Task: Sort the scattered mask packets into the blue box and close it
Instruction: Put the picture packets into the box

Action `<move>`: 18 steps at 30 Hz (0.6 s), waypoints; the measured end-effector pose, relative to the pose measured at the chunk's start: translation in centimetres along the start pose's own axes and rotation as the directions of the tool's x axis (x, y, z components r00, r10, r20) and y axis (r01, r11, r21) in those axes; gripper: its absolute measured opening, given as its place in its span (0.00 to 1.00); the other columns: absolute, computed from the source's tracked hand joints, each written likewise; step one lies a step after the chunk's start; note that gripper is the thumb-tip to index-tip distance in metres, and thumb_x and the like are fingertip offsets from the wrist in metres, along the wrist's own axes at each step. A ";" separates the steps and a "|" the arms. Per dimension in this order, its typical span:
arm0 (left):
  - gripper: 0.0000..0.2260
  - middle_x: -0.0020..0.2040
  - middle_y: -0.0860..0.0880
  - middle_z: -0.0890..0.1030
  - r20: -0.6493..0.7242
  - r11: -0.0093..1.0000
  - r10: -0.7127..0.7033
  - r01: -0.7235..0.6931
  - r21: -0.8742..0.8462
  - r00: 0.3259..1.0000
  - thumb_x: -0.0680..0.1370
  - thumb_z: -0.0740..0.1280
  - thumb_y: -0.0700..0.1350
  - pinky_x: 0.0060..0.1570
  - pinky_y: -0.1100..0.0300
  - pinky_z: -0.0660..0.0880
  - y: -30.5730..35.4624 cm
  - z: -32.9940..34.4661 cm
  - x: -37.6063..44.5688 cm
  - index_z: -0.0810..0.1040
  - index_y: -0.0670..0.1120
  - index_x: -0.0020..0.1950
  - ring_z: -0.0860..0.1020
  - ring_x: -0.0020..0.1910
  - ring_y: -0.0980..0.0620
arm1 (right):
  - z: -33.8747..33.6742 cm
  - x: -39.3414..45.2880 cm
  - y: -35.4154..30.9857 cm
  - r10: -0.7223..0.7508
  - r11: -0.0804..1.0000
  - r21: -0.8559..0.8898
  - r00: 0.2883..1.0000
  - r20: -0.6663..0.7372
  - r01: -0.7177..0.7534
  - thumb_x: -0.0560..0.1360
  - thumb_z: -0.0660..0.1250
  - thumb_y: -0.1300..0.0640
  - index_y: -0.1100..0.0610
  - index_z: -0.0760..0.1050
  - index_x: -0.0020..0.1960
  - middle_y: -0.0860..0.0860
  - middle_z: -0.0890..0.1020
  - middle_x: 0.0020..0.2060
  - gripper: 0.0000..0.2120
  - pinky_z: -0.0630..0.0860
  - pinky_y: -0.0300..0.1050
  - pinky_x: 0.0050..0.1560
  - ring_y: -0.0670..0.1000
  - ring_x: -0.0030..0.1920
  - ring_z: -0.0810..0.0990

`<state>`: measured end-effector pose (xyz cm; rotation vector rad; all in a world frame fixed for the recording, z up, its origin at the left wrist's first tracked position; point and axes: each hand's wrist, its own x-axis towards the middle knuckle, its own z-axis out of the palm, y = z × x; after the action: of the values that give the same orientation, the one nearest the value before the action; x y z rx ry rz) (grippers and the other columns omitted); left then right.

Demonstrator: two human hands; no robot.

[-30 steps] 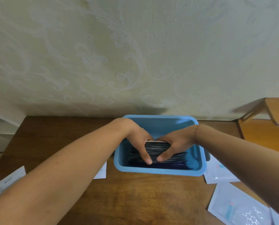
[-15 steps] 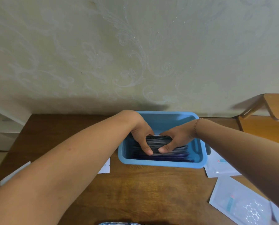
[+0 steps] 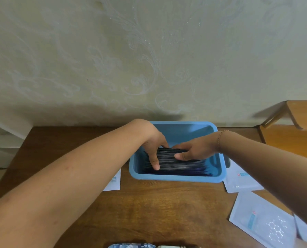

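Fingers first: the left hand (image 3: 153, 149) has its thumb stretched down the near face of a stack of dark packets (image 3: 174, 161), the other fingers curled over the stack's far top edge, so it grips the left end. The right hand (image 3: 193, 151) mirrors it, thumb pressed against the near face and fingers wrapped over the top, clamped on the right part of the same stack. The two hands nearly meet at the top middle, fingertips close together. A thin bracelet (image 3: 220, 136) circles the right wrist.

The packets stand on edge, fanned and leaning, inside the blue box (image 3: 176, 178), which is open and sits at the far middle of the wooden table (image 3: 158, 208), close to the patterned wall (image 3: 149, 59). No lid can be made out on it.

Outside the box, loose white packets lie flat: one (image 3: 114, 182) just beside the box's left near corner, partly under the left forearm; one (image 3: 240, 179) touching or tucked under the box's right side; a larger one (image 3: 261, 221) nearer, at the right; and a sliver of another (image 3: 304, 231) at the right edge, behind the right arm. At the near edge, a blurred blue-and-white object (image 3: 131, 246) peeks in, too cropped to tell. A lighter wooden piece of furniture (image 3: 292, 136) stands to the far right.
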<state>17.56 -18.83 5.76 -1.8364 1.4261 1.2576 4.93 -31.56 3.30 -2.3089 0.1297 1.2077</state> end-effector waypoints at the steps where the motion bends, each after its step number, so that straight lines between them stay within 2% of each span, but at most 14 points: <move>1: 0.32 0.63 0.55 0.78 -0.010 1.000 -0.005 0.005 -0.002 1.000 0.68 0.76 0.61 0.64 0.51 0.72 -0.1 0.1 -0.2 0.72 0.56 0.70 0.75 0.63 0.51 | 0.0 -0.2 -0.1 -0.011 1.000 0.007 1.000 -0.026 0.012 0.75 0.53 0.30 0.41 0.56 0.76 0.44 0.68 0.72 0.33 0.59 0.52 0.74 0.49 0.71 0.66; 4: 0.36 0.68 0.55 0.75 -0.099 0.999 -0.018 0.014 -0.040 0.995 0.69 0.74 0.64 0.65 0.53 0.70 -0.5 0.5 -1.5 0.68 0.55 0.74 0.74 0.67 0.50 | 0.0 -0.9 -0.2 -0.045 0.999 0.020 0.990 -0.133 0.048 0.75 0.53 0.31 0.45 0.59 0.76 0.43 0.69 0.71 0.34 0.61 0.47 0.72 0.47 0.70 0.68; 7: 0.37 0.73 0.55 0.70 -0.339 0.975 -0.006 -0.070 -0.211 0.941 0.73 0.69 0.64 0.68 0.55 0.67 -1.4 1.7 -3.8 0.62 0.54 0.78 0.70 0.70 0.54 | -0.2 -1.7 -0.5 -0.061 0.997 0.037 0.970 -0.234 0.072 0.78 0.50 0.35 0.47 0.68 0.71 0.43 0.75 0.61 0.27 0.66 0.43 0.65 0.47 0.64 0.73; 9: 0.31 0.72 0.57 0.72 -0.545 0.902 -0.024 -0.217 -0.374 0.838 0.76 0.68 0.61 0.69 0.58 0.67 -2.0 3.4 -5.5 0.65 0.55 0.76 0.70 0.69 0.61 | -0.3 -2.3 -0.9 -0.049 0.998 0.032 0.951 -0.306 0.062 0.78 0.48 0.35 0.47 0.71 0.68 0.42 0.76 0.57 0.27 0.65 0.41 0.60 0.47 0.59 0.74; 12: 0.22 0.66 0.60 0.75 -0.778 0.837 -0.163 -0.332 -0.434 0.607 0.78 0.68 0.55 0.64 0.69 0.66 -3.1 7.2 -8.0 0.72 0.55 0.71 0.71 0.63 0.68 | 0.1 -3.9 -1.4 -0.033 0.999 0.022 0.882 -0.471 0.050 0.74 0.49 0.34 0.48 0.72 0.68 0.46 0.78 0.61 0.31 0.67 0.40 0.61 0.48 0.60 0.76; 13: 0.19 0.64 0.60 0.77 -0.829 0.825 -0.217 -0.357 -0.438 0.515 0.78 0.68 0.53 0.62 0.72 0.66 -3.4 8.9 -8.7 0.75 0.54 0.69 0.72 0.61 0.68 | 0.7 -4.8 -1.9 -0.050 0.997 0.025 0.822 -0.568 0.078 0.75 0.53 0.35 0.50 0.73 0.68 0.47 0.79 0.61 0.29 0.67 0.38 0.61 0.49 0.60 0.77; 14: 0.16 0.62 0.60 0.78 -0.858 0.798 -0.285 -0.390 -0.459 0.427 0.79 0.68 0.50 0.60 0.72 0.68 -3.5 11.0 -9.4 0.77 0.53 0.67 0.74 0.60 0.67 | 1.9 -5.9 -2.6 -0.080 0.989 0.035 0.719 -0.690 0.143 0.75 0.57 0.38 0.51 0.75 0.66 0.46 0.80 0.60 0.26 0.67 0.34 0.59 0.48 0.58 0.79; 16: 0.13 0.58 0.58 0.81 -0.833 0.702 -0.475 -0.449 -0.553 0.283 0.79 0.68 0.47 0.57 0.70 0.73 -3.3 16.4 -10.1 0.79 0.51 0.64 0.77 0.57 0.65 | 5.9 -8.5 -5.1 -0.117 0.935 0.043 0.419 -0.900 0.353 0.75 0.63 0.43 0.53 0.79 0.60 0.45 0.82 0.54 0.20 0.70 0.27 0.55 0.43 0.52 0.81; 17: 0.12 0.57 0.58 0.81 -0.790 0.647 -0.560 -0.465 -0.605 0.248 0.80 0.68 0.47 0.54 0.70 0.75 -2.8 19.3 -10.2 0.79 0.50 0.62 0.78 0.56 0.65 | 8.6 -9.7 -6.5 -0.096 0.880 0.067 0.313 -0.945 0.471 0.76 0.65 0.46 0.55 0.80 0.56 0.45 0.84 0.50 0.16 0.71 0.27 0.53 0.42 0.50 0.81; 18: 0.10 0.56 0.58 0.81 -0.736 0.587 -0.625 -0.465 -0.663 0.261 0.80 0.68 0.46 0.52 0.70 0.76 -2.3 22.1 -10.1 0.80 0.50 0.61 0.78 0.55 0.65 | 11.6 -10.3 -7.7 -0.052 0.811 0.137 0.304 -0.951 0.569 0.77 0.66 0.48 0.55 0.81 0.53 0.45 0.85 0.48 0.12 0.74 0.29 0.52 0.42 0.48 0.82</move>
<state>11.36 4.68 4.25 -3.8489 1.0810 0.5132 -7.38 -20.85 9.18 -2.1022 0.2835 -0.4724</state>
